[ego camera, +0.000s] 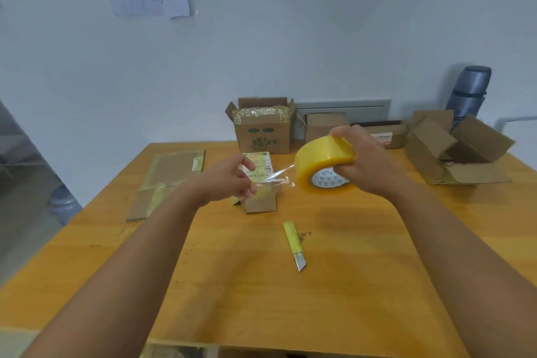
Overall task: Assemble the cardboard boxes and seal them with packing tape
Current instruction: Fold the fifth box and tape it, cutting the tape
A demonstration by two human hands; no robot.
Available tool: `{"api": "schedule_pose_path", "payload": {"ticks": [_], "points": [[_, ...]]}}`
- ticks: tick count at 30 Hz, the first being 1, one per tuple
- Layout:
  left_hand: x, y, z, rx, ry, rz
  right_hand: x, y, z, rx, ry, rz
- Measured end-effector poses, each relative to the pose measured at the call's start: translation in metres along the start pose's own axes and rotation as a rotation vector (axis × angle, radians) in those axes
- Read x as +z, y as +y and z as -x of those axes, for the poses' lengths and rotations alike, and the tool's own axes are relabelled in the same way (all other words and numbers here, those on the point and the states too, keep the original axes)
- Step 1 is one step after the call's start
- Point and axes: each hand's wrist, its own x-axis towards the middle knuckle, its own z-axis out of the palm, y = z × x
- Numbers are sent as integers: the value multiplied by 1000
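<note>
My right hand grips a yellow roll of packing tape above the middle of the wooden table. A clear strip of tape runs from the roll to my left hand, which pinches its free end. Just beneath and behind my left hand stands a small cardboard box with a printed label on top. A yellow utility knife lies on the table in front of the box, blade extended toward me.
A flattened carton lies at the table's left. At the back stand an open printed box, two smaller cartons and a large open carton at the right. A grey flask stands behind it.
</note>
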Motion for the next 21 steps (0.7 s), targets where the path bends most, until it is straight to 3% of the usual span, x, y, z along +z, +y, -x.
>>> {"api": "schedule_pose_path", "payload": {"ticks": [5,15,21], "points": [[-14,-25,5,-62,54,156,17,0,-13,-21,-16,-2],[-2,-65,-19,-165,314,521,53,15,-31,31,-19,-51],[15,-69,-34,-188,404,517,69,35,-33,112,-12,-69]]}}
